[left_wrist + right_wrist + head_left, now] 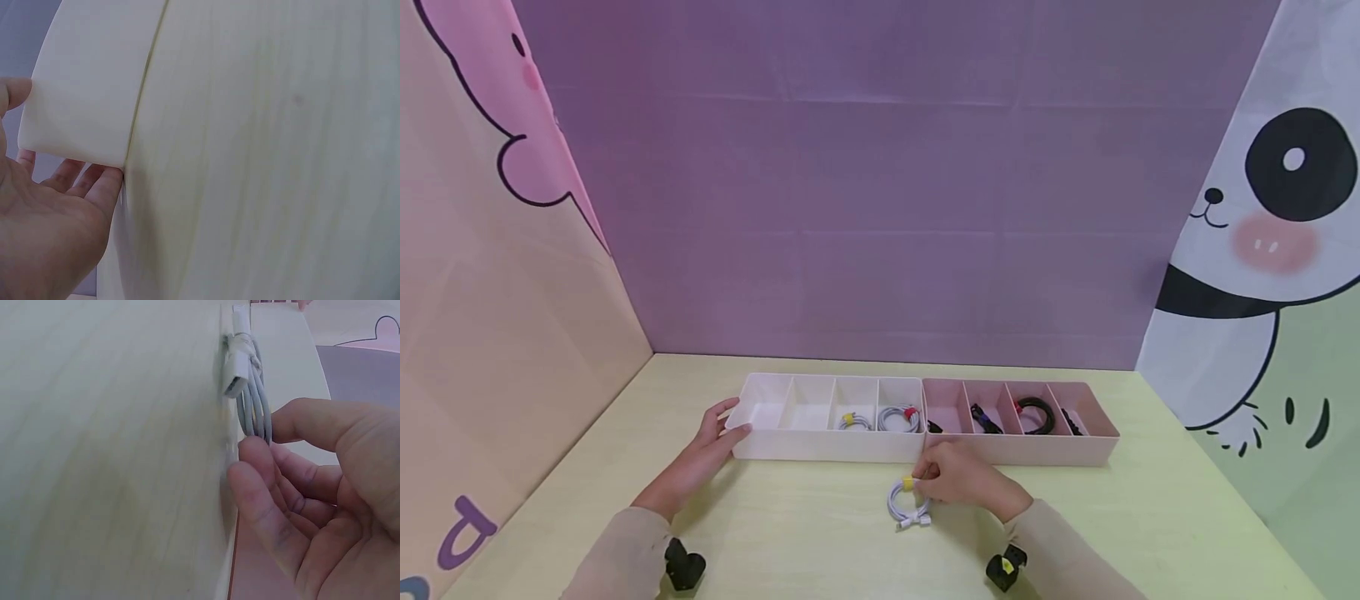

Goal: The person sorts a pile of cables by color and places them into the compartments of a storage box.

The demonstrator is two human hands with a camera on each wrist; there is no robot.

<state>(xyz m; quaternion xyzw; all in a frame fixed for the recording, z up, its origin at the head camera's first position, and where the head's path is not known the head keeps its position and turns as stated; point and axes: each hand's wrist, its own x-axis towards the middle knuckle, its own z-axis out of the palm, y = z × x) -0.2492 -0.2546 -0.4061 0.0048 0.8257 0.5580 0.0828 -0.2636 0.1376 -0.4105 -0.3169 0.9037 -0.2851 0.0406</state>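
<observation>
My right hand (958,473) pinches a coiled white cable (895,505) with a yellow tie, in front of the boxes. In the right wrist view the cable's flat connector (236,374) points toward the camera, and the thumb and forefinger hold the loops. With my left hand (706,448) I hold the left end of a white divided box (827,446), its thumb at the front rim and its fingers along the end wall. Other coiled white cables lie in that box, one with a yellow tie (848,418) and one with a red tie (911,412).
A pink divided box (1037,451) stands against the white box's right end. It contains a black cable bundle (985,419), a coiled black cable (1040,415) with a red tie, and other dark pieces. Purple cloth (880,208) hangs behind the pale wooden table (805,533).
</observation>
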